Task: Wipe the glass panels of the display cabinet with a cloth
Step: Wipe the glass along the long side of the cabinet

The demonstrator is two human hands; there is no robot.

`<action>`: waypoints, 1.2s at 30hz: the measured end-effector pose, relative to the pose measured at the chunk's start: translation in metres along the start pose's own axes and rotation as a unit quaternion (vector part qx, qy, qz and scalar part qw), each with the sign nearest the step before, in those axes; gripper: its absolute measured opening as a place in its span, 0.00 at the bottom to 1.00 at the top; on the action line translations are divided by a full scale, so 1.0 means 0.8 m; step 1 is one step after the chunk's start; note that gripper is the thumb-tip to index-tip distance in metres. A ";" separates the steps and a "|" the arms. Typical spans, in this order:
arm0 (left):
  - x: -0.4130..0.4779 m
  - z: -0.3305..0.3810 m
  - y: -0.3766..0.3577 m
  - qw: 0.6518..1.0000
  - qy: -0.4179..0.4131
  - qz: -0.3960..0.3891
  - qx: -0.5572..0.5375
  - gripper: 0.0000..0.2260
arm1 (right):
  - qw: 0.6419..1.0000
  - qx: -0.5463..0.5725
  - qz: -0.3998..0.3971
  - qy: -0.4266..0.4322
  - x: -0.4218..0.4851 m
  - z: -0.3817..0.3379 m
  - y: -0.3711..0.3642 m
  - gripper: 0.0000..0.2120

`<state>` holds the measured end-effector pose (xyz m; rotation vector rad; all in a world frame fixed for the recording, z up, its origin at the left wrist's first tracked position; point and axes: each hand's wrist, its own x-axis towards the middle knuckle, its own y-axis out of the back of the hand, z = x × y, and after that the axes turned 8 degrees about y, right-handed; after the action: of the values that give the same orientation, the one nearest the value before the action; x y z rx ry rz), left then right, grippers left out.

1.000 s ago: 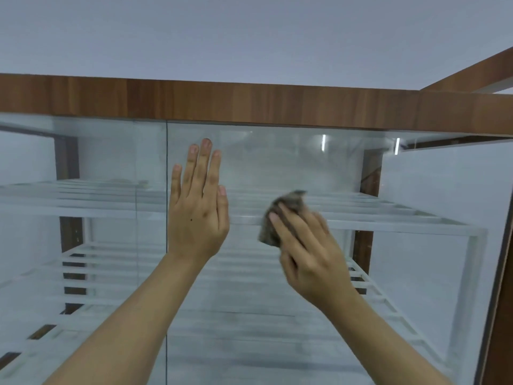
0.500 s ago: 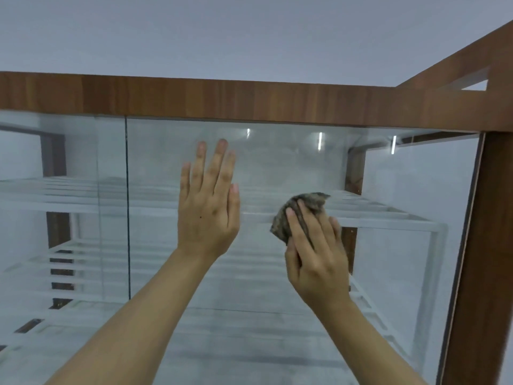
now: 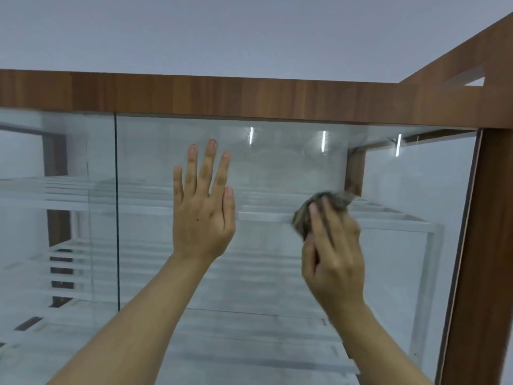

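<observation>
Cloth point(image 3: 324, 209), a crumpled grey-brown wad, sits against the glass panel point(image 3: 277, 168) of the cabinet point(image 3: 361, 104), right of centre in my head view and about level with the upper shelf point(image 3: 388, 220) behind the glass. The right hand point(image 3: 333, 259) grips it from below, fingers curled close together over the wad and pressing it to the pane; I see this hand slightly blurred. The left hand point(image 3: 201, 218) lies flat on the same panel, well left of the cloth, fingers straight, pointing up and a little apart.

The panel looks hazy, with three short bright reflections point(image 3: 323, 141) near its top. Left of the left hand I see a dark upright seam point(image 3: 116, 204) where this pane meets a second panel point(image 3: 55, 162). A brown wood rail point(image 3: 222, 95) runs along the top of both panes, and a matching post point(image 3: 483, 245) stands at the right edge. White slatted shelves show through the glass. A pale wall point(image 3: 249, 31) fills the view above the rail.
</observation>
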<state>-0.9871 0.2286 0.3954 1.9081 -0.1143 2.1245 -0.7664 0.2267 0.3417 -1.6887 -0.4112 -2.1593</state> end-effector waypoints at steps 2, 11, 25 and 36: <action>-0.002 0.002 -0.001 1.000 0.004 -0.001 0.001 0.25 | 0.995 -0.009 0.064 -0.078 0.055 0.012 -0.010 0.19; 0.000 -0.004 0.002 1.000 -0.007 0.000 -0.009 0.25 | 0.993 0.027 -0.062 0.097 0.006 -0.030 -0.013 0.21; 0.000 -0.002 0.000 1.000 -0.004 0.000 0.005 0.25 | 0.994 0.027 -0.066 0.084 -0.018 -0.017 0.001 0.19; 0.000 0.007 0.002 1.000 0.026 0.013 0.000 0.26 | 0.992 0.026 -0.071 0.102 0.010 -0.026 -0.009 0.21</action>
<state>-0.9818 0.2257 0.3964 1.8601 -0.1280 2.1884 -0.7891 0.2234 0.3444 -1.4311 -0.5395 -2.3732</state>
